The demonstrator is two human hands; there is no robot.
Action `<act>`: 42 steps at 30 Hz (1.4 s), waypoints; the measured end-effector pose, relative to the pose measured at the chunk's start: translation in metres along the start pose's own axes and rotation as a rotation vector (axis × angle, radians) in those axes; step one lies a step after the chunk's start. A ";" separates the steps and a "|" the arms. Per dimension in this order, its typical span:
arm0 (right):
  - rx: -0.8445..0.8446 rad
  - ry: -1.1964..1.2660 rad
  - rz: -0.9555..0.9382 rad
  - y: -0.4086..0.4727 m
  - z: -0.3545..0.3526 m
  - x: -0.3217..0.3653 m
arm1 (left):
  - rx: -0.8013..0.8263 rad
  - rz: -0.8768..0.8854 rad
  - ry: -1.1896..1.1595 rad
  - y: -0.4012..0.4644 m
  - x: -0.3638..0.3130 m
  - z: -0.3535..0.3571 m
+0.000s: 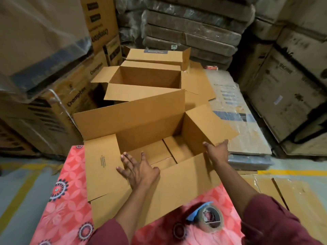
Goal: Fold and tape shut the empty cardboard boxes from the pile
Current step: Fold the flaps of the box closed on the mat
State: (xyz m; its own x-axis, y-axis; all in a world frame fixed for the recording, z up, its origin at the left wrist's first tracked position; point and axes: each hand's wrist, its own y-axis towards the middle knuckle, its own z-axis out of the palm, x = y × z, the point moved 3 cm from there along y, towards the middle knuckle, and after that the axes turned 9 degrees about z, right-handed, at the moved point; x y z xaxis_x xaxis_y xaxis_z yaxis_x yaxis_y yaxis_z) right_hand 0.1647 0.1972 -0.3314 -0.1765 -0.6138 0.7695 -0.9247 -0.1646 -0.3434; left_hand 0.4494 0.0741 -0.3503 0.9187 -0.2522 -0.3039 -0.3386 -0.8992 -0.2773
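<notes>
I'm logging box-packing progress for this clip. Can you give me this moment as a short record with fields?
near box: open, all four flaps up or out, inside empty
left hand: fingers spread, on the left flap
right hand: at the edge of the right flap
tape roll: on the patterned cloth, unheld
far box: open, behind the near one

Both arms come out of loose maroon sleeves, a deep wine shade, plain with no print or cuff buttons showing. The left sleeve (pixel 108 234) ends around the elbow, bunched in soft folds; the right sleeve (pixel 269 220) is fuller and wider, also stopping near the elbow, its cloth creased. Below them the forearms are bare down to the left hand (pixel 139 171) and right hand (pixel 218 150). No rings, watch or bangles are visible on either wrist.
</notes>
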 end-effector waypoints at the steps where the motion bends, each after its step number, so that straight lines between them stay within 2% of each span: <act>1: 0.000 0.019 -0.016 -0.001 0.001 0.002 | 0.017 -0.004 -0.018 0.000 0.000 0.000; 5: -0.045 0.236 -0.128 -0.016 -0.005 -0.017 | 0.072 -0.005 -0.056 0.001 0.001 -0.004; 7: 0.050 0.306 -0.235 -0.025 -0.008 -0.031 | 0.083 0.006 -0.064 0.002 0.004 -0.005; 8: 0.129 0.242 -0.323 -0.031 -0.010 -0.036 | 0.094 0.007 -0.061 0.001 0.007 -0.004; 11: 0.301 -0.311 -0.766 -0.055 -0.019 -0.045 | 0.151 -0.003 -0.045 -0.005 0.016 0.000; 12: 0.402 -0.528 -0.858 -0.065 -0.022 -0.050 | 0.169 -0.005 -0.041 -0.009 0.019 0.001; 14: 0.599 -0.935 -0.918 -0.084 -0.025 -0.059 | 0.191 -0.001 -0.025 -0.018 0.025 0.002; 16: 0.694 -1.233 -0.945 -0.100 -0.028 -0.068 | 0.256 -0.022 -0.005 -0.024 0.032 0.004; 20: 0.691 -1.479 -0.948 -0.115 -0.030 -0.067 | 0.433 -0.087 0.076 -0.025 0.027 -0.004; 23: 0.749 -1.493 -0.923 -0.110 -0.028 -0.038 | 0.486 -0.101 0.118 -0.016 0.013 -0.020; 26: 0.946 -1.437 -0.758 -0.111 -0.026 0.004 | 0.538 -0.069 0.052 -0.002 0.005 -0.039; 29: 1.104 -1.427 -0.647 -0.113 -0.023 0.046 | 0.440 0.026 -0.084 0.006 -0.005 -0.077; 32: 1.210 -1.241 -0.581 -0.106 -0.018 0.083 | 0.318 0.053 -0.234 0.008 -0.005 -0.112; 34: 1.139 -1.123 -0.560 -0.100 -0.012 0.106 | 0.216 0.101 -0.349 0.007 0.000 -0.128; 37: 0.982 -1.111 -0.611 -0.093 0.005 0.125 | 0.022 0.141 -0.421 0.003 0.010 -0.144; 39: 0.923 -1.126 -0.651 -0.089 0.016 0.128 | -0.092 0.174 -0.311 -0.001 0.015 -0.147; 42: 0.845 -1.116 -0.684 -0.080 0.024 0.122 | -0.159 0.249 -0.191 0.000 0.021 -0.131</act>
State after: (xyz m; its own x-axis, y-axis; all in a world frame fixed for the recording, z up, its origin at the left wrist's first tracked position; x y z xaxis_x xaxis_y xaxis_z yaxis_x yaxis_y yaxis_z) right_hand 0.2256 0.1168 -0.2230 0.8694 -0.4225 0.2562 -0.2025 -0.7776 -0.5953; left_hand 0.4954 0.0214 -0.2373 0.7525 -0.4127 -0.5133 -0.4974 -0.8669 -0.0321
